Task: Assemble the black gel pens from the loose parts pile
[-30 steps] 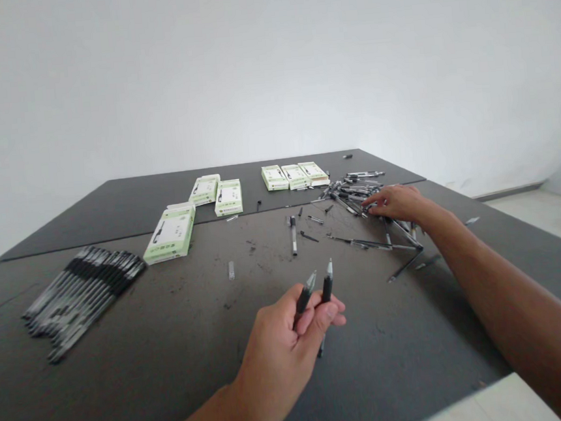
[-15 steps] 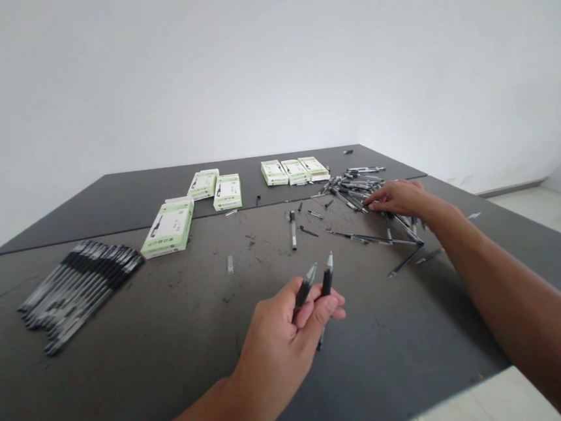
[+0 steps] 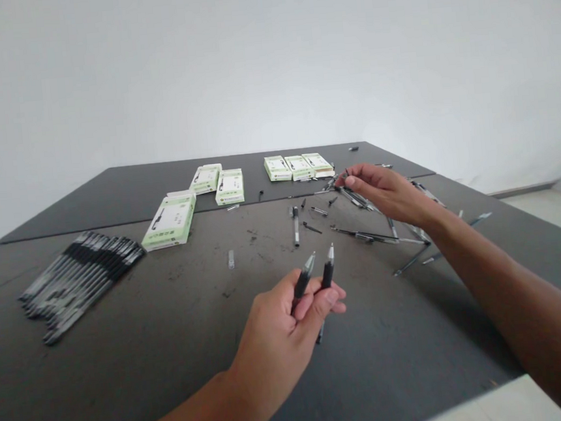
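Note:
My left hand [image 3: 291,327] is closed around two uncapped black pens [image 3: 329,272], their clear cone tips pointing up and away from me. Farther off on the right, my right hand [image 3: 384,191] reaches over a loose pile of pens and pen parts [image 3: 358,200]. Its thumb and fingertips are pinched together at the pile's left side. A small dark piece shows at those fingertips, too small to name. Part of the pile lies hidden behind this hand and forearm.
Many capped pens [image 3: 85,280] lie side by side at left. Green-and-white pen boxes [image 3: 171,221] stand toward the back, with three more boxes [image 3: 299,167] right of centre. A capped pen [image 3: 296,227], small caps and a clear clip [image 3: 231,259] lie mid-table.
My right hand has moved left and away from me across the pile, fingers now pinched higher up. My left hand keeps its two pens in nearly the same place. The view has shifted slightly.

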Demonstrator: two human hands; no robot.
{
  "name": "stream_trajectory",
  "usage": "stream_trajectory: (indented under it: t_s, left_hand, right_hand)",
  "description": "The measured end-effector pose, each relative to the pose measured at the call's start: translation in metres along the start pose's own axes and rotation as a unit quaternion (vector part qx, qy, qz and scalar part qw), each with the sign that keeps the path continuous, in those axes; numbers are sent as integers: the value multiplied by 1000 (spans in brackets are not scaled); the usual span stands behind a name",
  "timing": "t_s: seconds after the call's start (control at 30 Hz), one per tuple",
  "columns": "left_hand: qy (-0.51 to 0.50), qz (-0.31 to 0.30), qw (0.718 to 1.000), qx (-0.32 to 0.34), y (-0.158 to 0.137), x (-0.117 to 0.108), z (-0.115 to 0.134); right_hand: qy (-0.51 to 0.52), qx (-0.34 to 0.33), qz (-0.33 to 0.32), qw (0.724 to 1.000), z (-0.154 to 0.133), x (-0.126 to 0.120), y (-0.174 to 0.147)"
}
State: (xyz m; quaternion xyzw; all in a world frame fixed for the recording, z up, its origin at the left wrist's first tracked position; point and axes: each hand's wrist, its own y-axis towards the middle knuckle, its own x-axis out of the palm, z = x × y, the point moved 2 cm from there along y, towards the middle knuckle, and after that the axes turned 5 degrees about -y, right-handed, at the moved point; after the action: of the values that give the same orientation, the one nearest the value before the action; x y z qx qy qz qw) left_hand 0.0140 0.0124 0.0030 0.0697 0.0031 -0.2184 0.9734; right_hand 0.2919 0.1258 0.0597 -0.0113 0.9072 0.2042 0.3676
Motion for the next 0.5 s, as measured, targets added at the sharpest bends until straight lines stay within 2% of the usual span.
stream_trajectory:
  t_s: [0.1,0.2,0.3,0.5]
  left_hand:
    - [-3,-2,1000,-7,0,-1,-1]
    - [-16,-5,1000,-21,0,1,0]
    - [-44,-7,998,-54,-1,5,3]
    - [-119,-38,986,-113,-2,12,8]
  right_hand:
    - [143,-29,-67,987,-34,15,-10]
    - [210,-35,-137,967,-55,23,-21]
    - [222,-52,-165,960,-66,24,-28]
    - [181,-119,-152,964,-75,16,-30]
